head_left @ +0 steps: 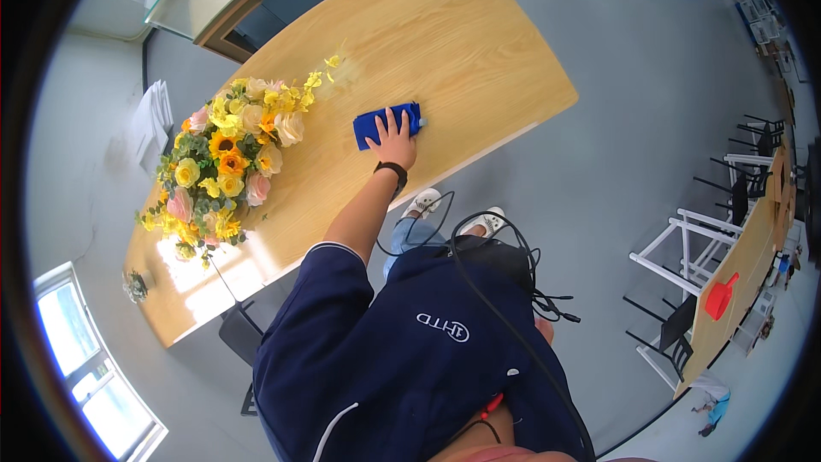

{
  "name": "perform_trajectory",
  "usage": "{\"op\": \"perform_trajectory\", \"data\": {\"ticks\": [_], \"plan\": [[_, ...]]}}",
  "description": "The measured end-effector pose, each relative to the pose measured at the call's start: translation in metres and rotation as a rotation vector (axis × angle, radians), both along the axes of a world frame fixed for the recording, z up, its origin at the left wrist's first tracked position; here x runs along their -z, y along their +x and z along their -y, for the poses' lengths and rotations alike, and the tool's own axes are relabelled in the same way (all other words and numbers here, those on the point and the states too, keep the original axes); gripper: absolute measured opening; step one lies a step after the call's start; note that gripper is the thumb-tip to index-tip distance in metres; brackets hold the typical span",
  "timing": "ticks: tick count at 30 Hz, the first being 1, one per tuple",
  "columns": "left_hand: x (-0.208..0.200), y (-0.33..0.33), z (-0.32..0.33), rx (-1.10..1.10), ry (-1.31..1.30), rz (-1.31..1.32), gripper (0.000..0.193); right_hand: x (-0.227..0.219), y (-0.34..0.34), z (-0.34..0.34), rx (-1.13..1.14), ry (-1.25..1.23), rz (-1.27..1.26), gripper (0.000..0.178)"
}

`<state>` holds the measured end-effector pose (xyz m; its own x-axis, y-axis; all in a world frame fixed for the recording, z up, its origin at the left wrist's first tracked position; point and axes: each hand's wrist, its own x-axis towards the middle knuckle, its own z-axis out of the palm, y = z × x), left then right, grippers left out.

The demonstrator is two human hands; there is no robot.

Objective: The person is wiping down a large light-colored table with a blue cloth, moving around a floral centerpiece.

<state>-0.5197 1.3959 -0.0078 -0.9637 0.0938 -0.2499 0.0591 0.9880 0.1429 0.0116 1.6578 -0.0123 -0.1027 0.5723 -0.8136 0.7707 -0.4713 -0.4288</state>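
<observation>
My left hand (pixel 395 147) lies flat with its fingers spread on a folded blue cloth (pixel 366 130). The cloth rests on the wooden tabletop (pixel 453 43), close to its near edge. A small pale tab or corner shows at the cloth's right end. A dark band circles my left wrist. At my right side only a bit of skin, seemingly my right hand (pixel 545 330), shows beside my clothing and black cables; its fingers are hidden.
A large arrangement of yellow, pink and orange flowers (pixel 227 158) covers the table's left part. A small potted plant (pixel 135 286) stands at the far left end. Black cables (pixel 534 269) hang before my body. A dark chair (pixel 240 332) is at the near edge.
</observation>
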Motion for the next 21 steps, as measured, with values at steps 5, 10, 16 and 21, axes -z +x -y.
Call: {"op": "perform_trajectory", "data": {"ticks": [5, 10, 16, 21], "plan": [[-0.009, 0.080, -0.020, 0.028, -0.001, -0.001, 0.058, 0.015, -0.022, -0.103, -0.039, 0.122, -0.085, 0.029], [-0.004, 0.105, -0.036, -0.058, 0.012, -0.004, 0.058, 0.014, -0.038, -0.173, -0.021, 0.097, -0.124, 0.032], [-0.012, 0.076, -0.053, -0.190, 0.038, 0.147, 0.058, 0.019, -0.044, -0.192, 0.122, 0.060, -0.022, 0.028], [-0.002, 0.001, -0.062, -0.243, 0.033, 0.173, 0.056, 0.022, -0.048, -0.186, 0.124, 0.019, -0.014, 0.025]]}}
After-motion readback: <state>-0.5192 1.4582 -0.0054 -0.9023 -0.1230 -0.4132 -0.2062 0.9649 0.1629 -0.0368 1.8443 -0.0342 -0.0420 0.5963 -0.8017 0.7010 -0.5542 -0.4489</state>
